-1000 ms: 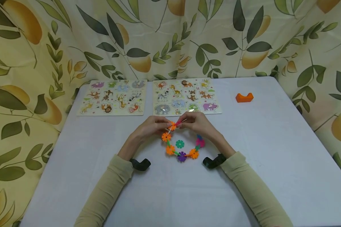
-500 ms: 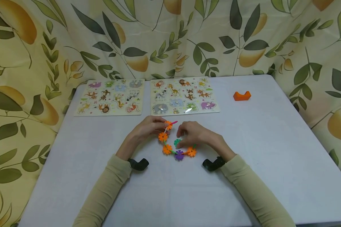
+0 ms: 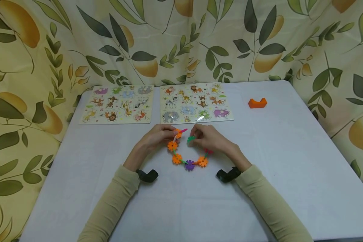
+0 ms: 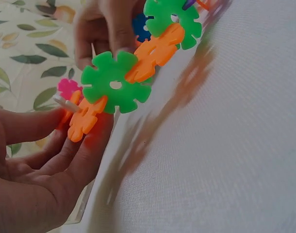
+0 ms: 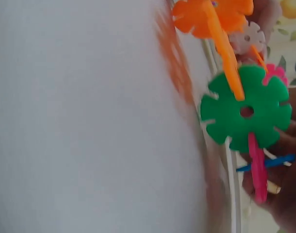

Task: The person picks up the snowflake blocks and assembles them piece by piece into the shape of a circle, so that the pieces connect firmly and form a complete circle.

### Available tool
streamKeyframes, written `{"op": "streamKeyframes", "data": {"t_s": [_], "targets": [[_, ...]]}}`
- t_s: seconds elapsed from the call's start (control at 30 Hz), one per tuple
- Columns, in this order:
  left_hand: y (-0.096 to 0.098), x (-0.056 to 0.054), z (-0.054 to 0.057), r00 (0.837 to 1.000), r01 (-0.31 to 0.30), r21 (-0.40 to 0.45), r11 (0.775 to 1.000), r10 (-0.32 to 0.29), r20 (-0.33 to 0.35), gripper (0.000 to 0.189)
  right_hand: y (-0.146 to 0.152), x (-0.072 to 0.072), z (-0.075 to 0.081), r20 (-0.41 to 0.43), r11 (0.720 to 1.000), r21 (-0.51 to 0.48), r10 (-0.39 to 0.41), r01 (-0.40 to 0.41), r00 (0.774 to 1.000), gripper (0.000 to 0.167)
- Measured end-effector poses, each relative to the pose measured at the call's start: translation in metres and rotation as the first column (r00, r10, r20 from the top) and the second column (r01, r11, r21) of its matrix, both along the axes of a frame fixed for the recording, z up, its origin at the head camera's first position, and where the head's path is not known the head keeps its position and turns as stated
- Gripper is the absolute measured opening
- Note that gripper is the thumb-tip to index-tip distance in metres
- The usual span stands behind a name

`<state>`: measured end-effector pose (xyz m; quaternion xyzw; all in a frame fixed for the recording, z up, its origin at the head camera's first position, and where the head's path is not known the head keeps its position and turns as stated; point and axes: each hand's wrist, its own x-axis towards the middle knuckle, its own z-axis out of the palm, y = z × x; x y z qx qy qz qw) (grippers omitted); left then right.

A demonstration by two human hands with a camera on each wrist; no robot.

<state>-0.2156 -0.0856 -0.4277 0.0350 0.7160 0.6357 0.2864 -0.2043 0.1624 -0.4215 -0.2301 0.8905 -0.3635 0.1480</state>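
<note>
A curved chain of slotted flower-shaped plastic discs lies between my hands, with an orange disc (image 3: 172, 146), a purple disc (image 3: 189, 165) and green discs (image 4: 116, 82) among them. My left hand (image 3: 158, 137) pinches the orange disc (image 4: 84, 119) at the chain's far left end. A pink disc (image 3: 184, 130) juts rightward from that held end. Between thumb and fingers, my right hand (image 3: 210, 137) holds a loose green disc (image 3: 191, 138) just right of the pink one. The chain's right end, with a blue disc (image 4: 142, 26), is partly hidden under the right hand.
Two animal peg puzzle boards lie behind the hands, the left board (image 3: 118, 105) and the right board (image 3: 196, 102). An orange notched block (image 3: 257, 103) sits at the back right. A white cloth (image 3: 181, 211) covers the table, and a patterned curtain (image 3: 181, 40) hangs behind.
My right hand has let go of the pink disc, picked up the loose green disc from inside the ring and lifted it toward the pink one. The left hand keeps its hold.
</note>
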Motion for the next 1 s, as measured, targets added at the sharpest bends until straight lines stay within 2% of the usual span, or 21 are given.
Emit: {"op": "streamKeyframes", "data": {"t_s": [0.17, 0.33, 0.6, 1.0], "targets": [[0.000, -0.001, -0.001, 1.000, -0.004, -0.014, 1.000, 0.004, -0.003, 0.027, 0.005, -0.004, -0.001, -0.014, 0.983, -0.140, -0.118, 0.115, 0.993, 0.021], [0.000, -0.001, -0.001, 1.000, -0.009, -0.014, 1.000, 0.009, 0.004, 0.026, 0.008, -0.005, -0.002, -0.023, 0.970, -0.184, -0.163, 0.156, 0.986, 0.022], [0.001, 0.001, 0.000, 1.000, -0.007, 0.025, 1.000, 0.007, -0.013, 0.022, 0.007, -0.007, -0.001, -0.040, 0.971, -0.190, -0.156, 0.146, 0.987, 0.020], [0.007, 0.002, -0.001, 0.998, -0.049, 0.001, 0.999, 0.049, -0.041, 0.021, 0.003, -0.011, 0.003, -0.062, 0.979, -0.176, -0.113, 0.101, 0.992, 0.017]]}}
